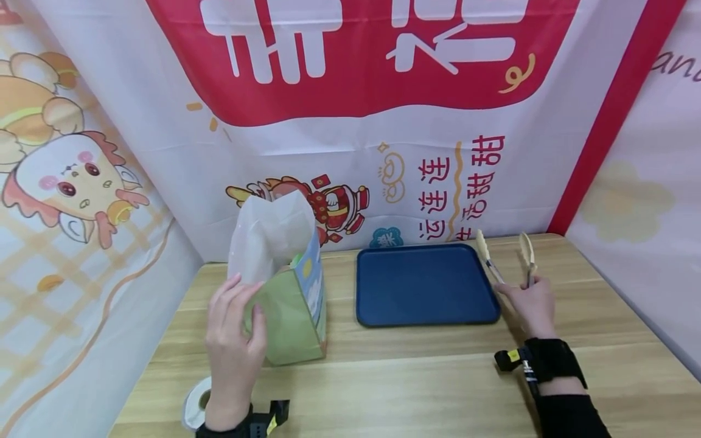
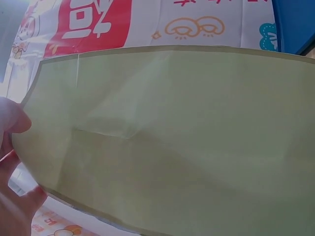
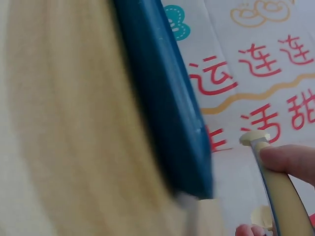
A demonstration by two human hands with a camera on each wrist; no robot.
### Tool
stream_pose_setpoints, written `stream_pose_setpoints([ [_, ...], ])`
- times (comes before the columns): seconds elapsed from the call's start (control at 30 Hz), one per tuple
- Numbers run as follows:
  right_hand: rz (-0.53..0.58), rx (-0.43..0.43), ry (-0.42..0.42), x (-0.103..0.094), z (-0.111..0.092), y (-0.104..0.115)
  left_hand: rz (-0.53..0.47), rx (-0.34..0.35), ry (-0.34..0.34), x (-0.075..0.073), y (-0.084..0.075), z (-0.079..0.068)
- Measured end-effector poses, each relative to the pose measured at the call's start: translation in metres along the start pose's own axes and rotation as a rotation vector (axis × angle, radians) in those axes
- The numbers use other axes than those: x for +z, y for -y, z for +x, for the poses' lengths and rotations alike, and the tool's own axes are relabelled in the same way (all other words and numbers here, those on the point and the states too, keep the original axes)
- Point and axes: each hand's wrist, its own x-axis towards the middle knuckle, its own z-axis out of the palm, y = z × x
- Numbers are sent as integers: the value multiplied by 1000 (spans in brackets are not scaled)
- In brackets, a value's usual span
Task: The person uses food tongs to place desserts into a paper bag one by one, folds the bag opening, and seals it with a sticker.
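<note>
At the left of the head view stands a green paper bag point(image 1: 285, 319), its pale inner wall rising behind and a printed side panel facing right. My left hand point(image 1: 235, 322) holds this bag near its upper left edge, with thumb and fingers at the rim; its near face fills most of the left wrist view. My right hand point(image 1: 531, 307) grips a pair of tongs point(image 1: 528, 252) with cream-coloured tips, whose two arms are spread apart. In the right wrist view, the thumb lies on one tong arm point(image 3: 283, 196). Nothing is between the tong tips.
A dark blue tray point(image 1: 427, 286) lies at the back of the wooden table point(image 1: 405, 389), just left of the tongs. Beside my left wrist sits a white roll point(image 1: 191, 413), partly hidden. Printed cloth point(image 1: 306, 137) hangs behind and at both sides.
</note>
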Motion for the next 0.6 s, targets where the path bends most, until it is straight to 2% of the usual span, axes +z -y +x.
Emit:
stream_pose_setpoints([
  [0.3,23,36,39,1,6,-19,-8,6,-5,4,-2,-1],
  [0.6,12,44,56,1,9,-25,-2,-11,19,3,-2,0],
])
